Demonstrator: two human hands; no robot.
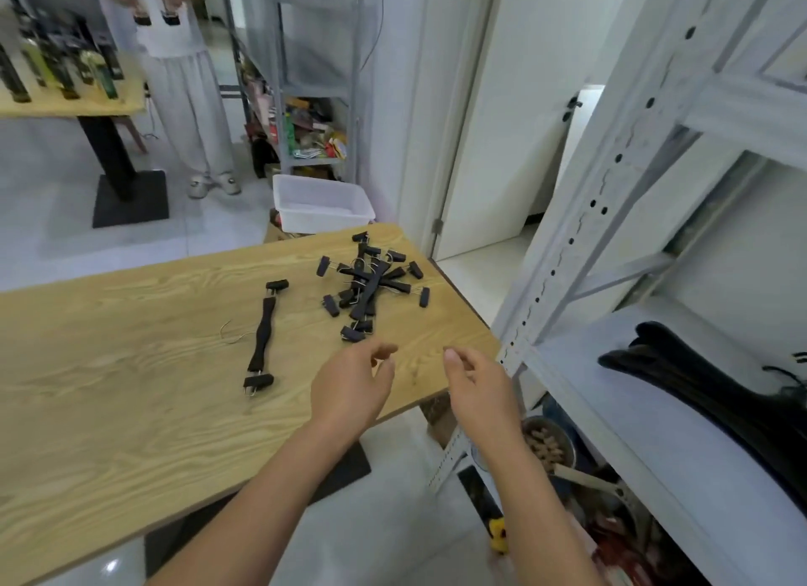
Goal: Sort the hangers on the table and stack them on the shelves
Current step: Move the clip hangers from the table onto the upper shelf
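Note:
A tangled pile of black clip hangers (pixel 371 284) lies near the far right corner of the wooden table (pixel 131 367). One single black clip hanger (pixel 263 336) lies apart to the left, its wire hook pointing left. My left hand (pixel 353 384) hovers just below the pile, fingers apart and empty. My right hand (pixel 476 389) is beside it over the table's right edge, fingers loosely curled, holding nothing. On the white shelf (pixel 655 411) to the right rests a stack of black hangers (pixel 707 380).
The white metal shelf upright (pixel 581 219) stands close to the table's right corner. A white plastic tub (pixel 321 203) sits beyond the table. A person in light clothes (pixel 183 83) stands at the back left by another table with dark bottles (pixel 61 70). Clutter fills the floor under the shelf.

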